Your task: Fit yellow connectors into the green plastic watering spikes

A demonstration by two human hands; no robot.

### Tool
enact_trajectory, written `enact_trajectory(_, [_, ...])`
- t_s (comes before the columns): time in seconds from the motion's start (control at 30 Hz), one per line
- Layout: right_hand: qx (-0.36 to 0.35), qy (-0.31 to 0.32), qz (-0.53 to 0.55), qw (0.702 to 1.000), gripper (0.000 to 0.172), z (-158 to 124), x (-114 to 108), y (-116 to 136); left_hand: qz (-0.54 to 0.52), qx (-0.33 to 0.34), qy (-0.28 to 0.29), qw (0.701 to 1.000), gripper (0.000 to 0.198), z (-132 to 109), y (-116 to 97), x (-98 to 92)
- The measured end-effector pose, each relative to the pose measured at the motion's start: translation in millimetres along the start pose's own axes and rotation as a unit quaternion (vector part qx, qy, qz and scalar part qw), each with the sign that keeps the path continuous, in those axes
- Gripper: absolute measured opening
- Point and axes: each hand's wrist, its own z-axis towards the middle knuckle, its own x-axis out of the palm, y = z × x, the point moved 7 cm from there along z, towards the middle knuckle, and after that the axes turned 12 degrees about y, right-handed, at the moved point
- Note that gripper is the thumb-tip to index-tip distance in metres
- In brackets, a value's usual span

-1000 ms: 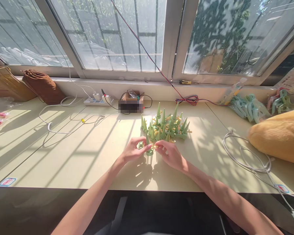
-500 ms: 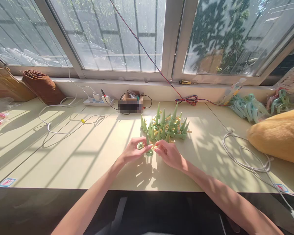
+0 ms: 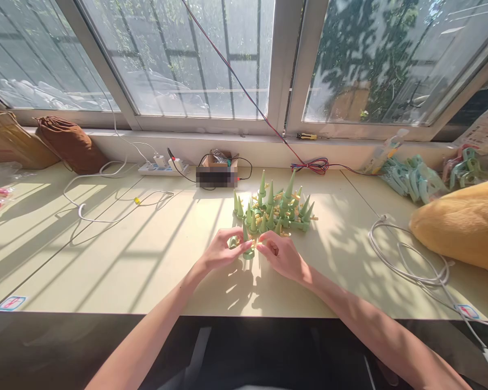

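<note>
My left hand (image 3: 225,249) is closed round a small green cone-shaped piece (image 3: 245,234) with a round base, held near the table's front middle. Close at its right, my right hand (image 3: 282,254) pinches at a small yellowish part by the side of that piece; the fingers hide most of it. Just beyond both hands stands a cluster of green cone pieces (image 3: 270,197), pointing upward, with small yellow parts sticking out among them.
A power strip (image 3: 162,169) and a small cardboard box (image 3: 223,158) stand at the back. Coiled white cable (image 3: 406,271) lies at right beside a yellow plush item (image 3: 463,222). Green clips (image 3: 418,176) are behind it. A brown bag (image 3: 71,143) rests at back left.
The right hand's fingers have shifted very slightly at the side of the green cone piece. The left hand and the cluster look the same.
</note>
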Motion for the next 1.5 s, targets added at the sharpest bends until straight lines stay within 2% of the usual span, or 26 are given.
enact_trajectory(0.13, [-0.006, 0.016, -0.001, 1.000, 0.025, 0.1, 3.3, -0.3, 0.009, -0.002, -0.009, 1.000, 0.040, -0.2, -1.4, -1.0])
enact_trajectory(0.3, [0.003, 0.022, -0.014, 1.000, 0.037, 1.4, 4.0, -3.2, 0.005, 0.008, -0.004, 1.000, 0.041, 0.0, -2.9, 0.3])
enact_trajectory(0.53, [-0.009, 0.019, -0.020, 1.000, 0.023, 1.0, 4.8, -0.8, 0.010, 0.001, -0.011, 1.000, 0.037, 0.1, -2.1, -1.7])
enact_trajectory(0.77, [0.003, 0.028, -0.025, 0.999, 0.033, 1.2, 4.8, -2.1, 0.010, 0.009, -0.007, 1.000, 0.036, -0.4, -2.1, -0.1])
enact_trajectory(0.93, [-0.003, 0.022, -0.013, 1.000, 0.025, 1.2, 4.7, -1.6, 0.007, 0.008, -0.008, 1.000, 0.037, -0.5, -2.6, -0.6])
enact_trajectory(1.1, [0.001, 0.045, -0.010, 0.999, 0.033, 1.3, 8.4, -4.5, 0.010, 0.009, -0.003, 1.000, 0.040, -0.2, -3.2, 0.4])
enact_trajectory(1.3, [-0.004, 0.035, -0.038, 0.999, 0.046, 1.8, 7.6, -6.8, 0.013, 0.020, 0.010, 1.000, 0.039, 0.5, -3.3, 3.1])
enact_trajectory(1.37, [0.003, 0.034, -0.029, 0.999, 0.043, 2.1, 7.6, -7.7, 0.009, 0.016, 0.008, 1.000, 0.038, 0.6, -2.6, 2.7])
enact_trajectory(1.5, [0.009, 0.027, -0.004, 1.000, 0.025, 2.0, 6.7, -6.0, 0.010, 0.007, -0.011, 1.000, 0.038, 0.3, -1.5, -0.1])
